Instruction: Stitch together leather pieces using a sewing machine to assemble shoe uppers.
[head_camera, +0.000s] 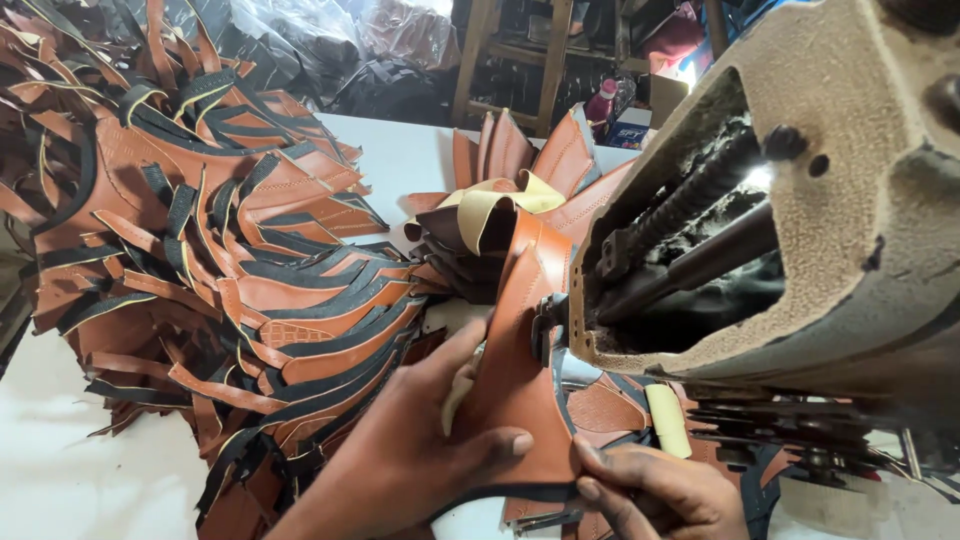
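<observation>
My left hand (410, 450) grips a brown leather piece (520, 350) with black trim, thumb across its front and fingers behind it. My right hand (655, 490) pinches the same piece at its lower right edge. The piece stands upright against the presser foot (548, 320) of a worn beige sewing machine (850, 200) that fills the right side of the view. The needle itself is hidden behind the leather.
A big heap of brown and black leather pieces (200, 240) covers the left of the white table (70, 470). More pieces with cream lining (500, 205) lie behind the machine. Wooden shelving (520, 60) and dark bags stand at the back.
</observation>
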